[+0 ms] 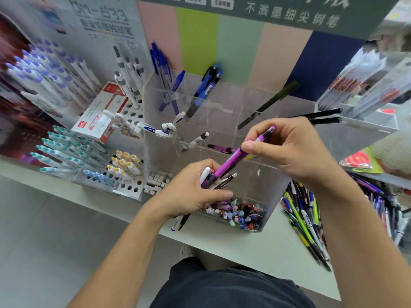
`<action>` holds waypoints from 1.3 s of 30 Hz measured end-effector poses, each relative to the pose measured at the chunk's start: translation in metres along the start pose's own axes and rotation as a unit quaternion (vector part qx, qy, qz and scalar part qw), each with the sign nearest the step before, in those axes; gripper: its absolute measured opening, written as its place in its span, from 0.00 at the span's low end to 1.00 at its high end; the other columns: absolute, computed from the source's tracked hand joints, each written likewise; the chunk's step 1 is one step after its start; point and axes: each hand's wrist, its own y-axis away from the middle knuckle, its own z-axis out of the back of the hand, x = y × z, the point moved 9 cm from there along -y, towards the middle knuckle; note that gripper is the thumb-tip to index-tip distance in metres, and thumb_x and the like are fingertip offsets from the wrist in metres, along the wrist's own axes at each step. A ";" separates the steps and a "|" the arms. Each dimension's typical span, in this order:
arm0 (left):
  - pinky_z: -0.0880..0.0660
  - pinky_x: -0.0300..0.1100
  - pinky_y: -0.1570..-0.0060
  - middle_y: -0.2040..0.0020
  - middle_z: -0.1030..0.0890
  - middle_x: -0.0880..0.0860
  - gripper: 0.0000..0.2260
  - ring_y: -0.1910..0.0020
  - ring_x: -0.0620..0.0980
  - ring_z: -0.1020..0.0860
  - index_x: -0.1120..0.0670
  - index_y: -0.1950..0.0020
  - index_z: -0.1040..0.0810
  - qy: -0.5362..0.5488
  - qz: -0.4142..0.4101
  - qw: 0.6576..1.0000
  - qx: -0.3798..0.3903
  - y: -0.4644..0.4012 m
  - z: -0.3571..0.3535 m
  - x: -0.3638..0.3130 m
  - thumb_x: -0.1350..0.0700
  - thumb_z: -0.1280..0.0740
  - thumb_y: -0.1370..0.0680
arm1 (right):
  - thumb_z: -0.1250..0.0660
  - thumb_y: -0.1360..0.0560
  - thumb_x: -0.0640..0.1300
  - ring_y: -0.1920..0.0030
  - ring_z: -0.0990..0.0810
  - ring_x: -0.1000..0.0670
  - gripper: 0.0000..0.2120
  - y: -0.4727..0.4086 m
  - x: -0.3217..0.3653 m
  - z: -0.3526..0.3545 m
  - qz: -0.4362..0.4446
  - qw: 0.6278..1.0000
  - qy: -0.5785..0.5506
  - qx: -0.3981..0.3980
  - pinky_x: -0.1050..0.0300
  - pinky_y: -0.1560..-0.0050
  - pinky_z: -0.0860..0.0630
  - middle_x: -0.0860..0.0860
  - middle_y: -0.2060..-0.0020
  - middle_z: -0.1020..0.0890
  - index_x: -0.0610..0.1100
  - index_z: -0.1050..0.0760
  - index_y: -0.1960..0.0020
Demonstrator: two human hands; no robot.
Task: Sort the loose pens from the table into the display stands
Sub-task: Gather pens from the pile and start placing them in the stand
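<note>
My right hand [287,147] pinches a purple pen [239,156], its lower end still in the bundle of pens [213,177] my left hand [189,192] has wrapped. Pulling too fast could drag neighbours out, and they'd drop into the clear stand [262,181] just below my grip, wrong slot. More loose pens [307,221] wait on the desk, right of it.

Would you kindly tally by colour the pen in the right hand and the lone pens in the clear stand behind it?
Purple: 2 (purple pen pinched by right hand; purple-and-black pen in a compartment)
Black: 3 (dark leaning pen; two black pens at right)
White-and-black pen: 1
Total: 6
</note>
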 end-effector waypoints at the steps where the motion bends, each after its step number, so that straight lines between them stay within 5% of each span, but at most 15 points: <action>1: 0.25 0.41 0.68 0.66 0.29 0.51 0.14 0.71 0.47 0.24 0.57 0.48 0.25 0.003 0.005 1.000 -0.008 0.002 0.005 0.005 0.61 0.23 0.27 | 0.24 0.31 0.45 0.66 0.20 0.42 0.10 -0.001 0.006 0.009 0.008 1.000 0.005 -0.020 0.43 0.61 0.21 0.38 0.66 0.18 0.38 0.17 0.56; 7: 0.34 0.36 0.75 0.68 0.28 0.49 0.14 0.72 0.50 0.31 0.56 0.46 0.27 0.111 0.013 0.990 -0.082 0.009 0.026 0.023 0.63 0.25 0.26 | 0.24 0.26 0.46 0.70 0.18 0.53 0.05 0.006 0.046 0.045 0.082 0.961 0.162 -0.206 0.60 0.67 0.22 0.53 0.67 0.17 0.45 0.18 0.55; 11: 0.39 0.35 0.78 0.71 0.34 0.47 0.14 0.77 0.43 0.38 0.56 0.45 0.30 0.183 -0.012 0.981 -0.064 0.009 0.022 0.018 0.68 0.29 0.24 | 0.24 0.26 0.49 0.65 0.22 0.57 0.06 -0.007 0.030 0.000 0.074 0.925 0.302 -0.217 0.66 0.61 0.26 0.56 0.66 0.20 0.48 0.18 0.58; 15: 0.40 0.32 0.80 0.68 0.31 0.50 0.16 0.79 0.42 0.39 0.57 0.42 0.30 0.354 -0.002 0.935 -0.012 0.008 0.014 0.013 0.70 0.35 0.27 | 0.26 0.25 0.48 0.60 0.22 0.50 0.08 -0.023 -0.005 -0.026 0.023 0.929 0.324 -0.179 0.51 0.53 0.22 0.52 0.63 0.19 0.45 0.18 0.57; 20: 0.41 0.32 0.80 0.61 0.29 0.55 0.19 0.75 0.44 0.43 0.57 0.44 0.31 0.514 -0.019 0.854 0.071 0.010 0.009 0.000 0.65 0.41 0.35 | 0.29 0.23 0.50 0.56 0.19 0.48 0.09 -0.019 -0.017 -0.024 -0.009 0.924 0.356 -0.140 0.49 0.50 0.20 0.49 0.56 0.15 0.46 0.15 0.48; 25: 0.37 0.34 0.79 0.61 0.23 0.60 0.23 0.77 0.44 0.36 0.59 0.40 0.31 0.458 -0.006 0.888 0.035 0.005 0.010 0.001 0.68 0.45 0.34 | 0.26 0.25 0.49 0.61 0.24 0.57 0.07 0.005 0.017 -0.012 0.063 0.946 0.278 -0.156 0.70 0.59 0.29 0.56 0.59 0.19 0.50 0.16 0.47; 28: 0.37 0.35 0.74 0.62 0.19 0.56 0.26 0.75 0.44 0.32 0.59 0.32 0.32 0.352 0.001 0.935 0.049 0.006 0.003 -0.006 0.70 0.43 0.30 | 0.27 0.25 0.51 0.64 0.25 0.61 0.07 0.005 0.017 -0.034 0.032 0.967 0.252 -0.005 0.68 0.63 0.33 0.60 0.65 0.22 0.55 0.15 0.47; 31: 0.32 0.36 0.71 0.63 0.25 0.52 0.29 0.68 0.47 0.26 0.59 0.25 0.35 0.301 0.001 0.949 0.092 0.005 -0.010 -0.016 0.70 0.39 0.27 | 0.26 0.25 0.52 0.68 0.27 0.60 0.08 0.008 0.001 -0.051 -0.017 0.967 0.241 0.077 0.67 0.65 0.35 0.58 0.69 0.23 0.56 0.15 0.46; 33: 0.27 0.37 0.69 0.63 0.26 0.55 0.29 0.67 0.50 0.24 0.56 0.25 0.34 0.277 0.014 0.955 0.103 0.003 -0.016 -0.016 0.69 0.37 0.26 | 0.25 0.25 0.48 0.68 0.24 0.60 0.04 0.014 -0.012 -0.048 -0.064 0.982 0.164 0.075 0.63 0.63 0.27 0.55 0.69 0.19 0.50 0.14 0.51; 36: 0.21 0.46 0.60 0.58 0.19 0.58 0.28 0.58 0.58 0.21 0.54 0.24 0.34 0.214 0.027 0.970 0.108 0.001 -0.025 -0.018 0.65 0.32 0.24 | 0.24 0.26 0.41 0.61 0.14 0.45 0.01 0.030 -0.022 -0.029 -0.108 0.993 0.031 0.036 0.43 0.53 0.17 0.47 0.65 0.14 0.44 0.14 0.56; 39: 0.20 0.51 0.51 0.47 0.15 0.60 0.17 0.50 0.58 0.17 0.58 0.29 0.29 0.125 0.017 0.987 0.102 -0.002 -0.030 -0.026 0.61 0.35 0.18 | 0.24 0.28 0.41 0.63 0.15 0.52 0.02 0.047 0.001 0.020 -0.032 0.994 0.072 -0.069 0.58 0.59 0.19 0.52 0.65 0.14 0.46 0.14 0.56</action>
